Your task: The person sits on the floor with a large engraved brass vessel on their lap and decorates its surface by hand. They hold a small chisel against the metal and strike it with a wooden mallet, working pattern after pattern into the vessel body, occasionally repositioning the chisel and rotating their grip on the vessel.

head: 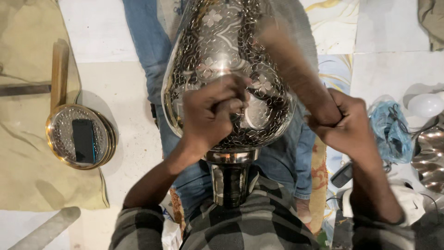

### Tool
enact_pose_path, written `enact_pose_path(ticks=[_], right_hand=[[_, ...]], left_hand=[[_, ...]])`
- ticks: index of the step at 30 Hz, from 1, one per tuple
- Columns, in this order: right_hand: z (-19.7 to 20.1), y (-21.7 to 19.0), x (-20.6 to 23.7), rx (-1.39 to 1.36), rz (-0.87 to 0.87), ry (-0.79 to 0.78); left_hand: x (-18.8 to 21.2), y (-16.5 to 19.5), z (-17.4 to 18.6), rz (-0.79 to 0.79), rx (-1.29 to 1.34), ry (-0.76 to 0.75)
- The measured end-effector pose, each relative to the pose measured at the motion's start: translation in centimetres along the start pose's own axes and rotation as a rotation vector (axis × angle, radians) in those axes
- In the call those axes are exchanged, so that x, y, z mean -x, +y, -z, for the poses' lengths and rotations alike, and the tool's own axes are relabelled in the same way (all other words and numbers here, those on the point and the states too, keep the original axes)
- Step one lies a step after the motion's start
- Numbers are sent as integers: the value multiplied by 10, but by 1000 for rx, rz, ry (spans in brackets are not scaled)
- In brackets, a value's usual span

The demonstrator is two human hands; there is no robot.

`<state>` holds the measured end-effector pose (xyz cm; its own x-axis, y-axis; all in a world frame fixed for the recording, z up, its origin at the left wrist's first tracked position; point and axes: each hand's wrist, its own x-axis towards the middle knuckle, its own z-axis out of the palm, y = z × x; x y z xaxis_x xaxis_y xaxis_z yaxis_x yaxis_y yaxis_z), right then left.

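Vase (222, 55) top cut off, mallet (296, 69) blurred

Vase (222, 69): silver metal, mirror-bright; dark pitted ground with polished flower and scroll motifs; plain bands at the neck. Round tray (78, 135): gold rim, silver stippled face; black phone (83, 140) on it. Cloth (27, 176) under tray: dull khaki-yellow. Floor (99, 28): white tiles, some with yellow and grey swirl print. Jeans (148, 51): mid blue. Shirt (259, 227): grey and black check. Mat (319, 180): yellow-orange with rust floral print. Bag (391, 132): pale blue, translucent, with black cord. Bulb (426, 104): white. Dish (430, 157) at right edge: coppery silver, scalloped. Stick (296, 69) in right hand (354, 127): brown, blurred.
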<state>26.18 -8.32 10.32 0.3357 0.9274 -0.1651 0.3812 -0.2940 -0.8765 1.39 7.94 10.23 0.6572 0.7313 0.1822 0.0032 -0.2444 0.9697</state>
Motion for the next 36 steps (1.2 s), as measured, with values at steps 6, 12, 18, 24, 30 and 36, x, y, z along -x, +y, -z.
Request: enact_pose_path(ticks=[6, 12, 18, 24, 30, 36], right_hand=[[-37, 28, 15, -188, -394, 132], [-29, 10, -7, -65, 15, 63], [-7, -56, -39, 312, 140, -123], [11, -131, -73, 268, 243, -309], [24, -151, -80, 1076, 297, -437], [33, -111, -55, 615, 187, -312]], left_hand=[[35, 5, -6, -31, 295, 278], [45, 13, -36, 42, 63, 495], [42, 21, -44, -95, -308, 575], [42, 16, -47, -103, -302, 597], [44, 11, -43, -59, -302, 468], [32, 4, -19, -103, -333, 112]])
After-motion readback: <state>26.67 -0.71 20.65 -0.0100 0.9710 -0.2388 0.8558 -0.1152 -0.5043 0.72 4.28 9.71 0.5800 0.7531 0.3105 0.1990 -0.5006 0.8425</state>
